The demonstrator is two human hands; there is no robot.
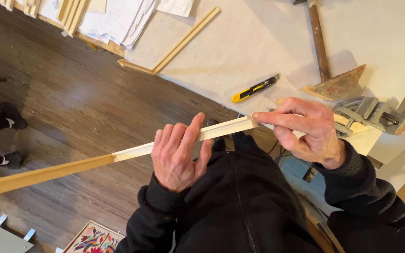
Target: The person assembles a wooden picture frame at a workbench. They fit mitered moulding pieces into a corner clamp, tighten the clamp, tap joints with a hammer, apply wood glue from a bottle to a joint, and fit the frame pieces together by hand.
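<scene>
Left hand (pixel 178 154) nearest the lens, gripping a long pale wooden moulding strip (pixel 132 152) mid-length, fingers wrapping over its top. Right hand (pixel 305 131) pinching the strip's mitred end, forefinger lying along the tip. Strip running from the white worktable (pixel 240 47) edge out left over dark floorboards (pixel 71 112). Yellow utility knife (pixel 254 89) resting on the table just beyond; metal corner clamp (pixel 376 112) sitting right of the hand.

- A yellow and black utility knife (pixel 254 89) lies on the white tabletop (pixel 258 37).
- A joined pair of wooden strips (pixel 174 49) lies far, left of the knife.
- A metal clamp (pixel 376 115) sits at the right tabletop edge.
- A colourful embroidered picture (pixel 92 239) lies near on the wooden floor (pixel 71 107).
</scene>
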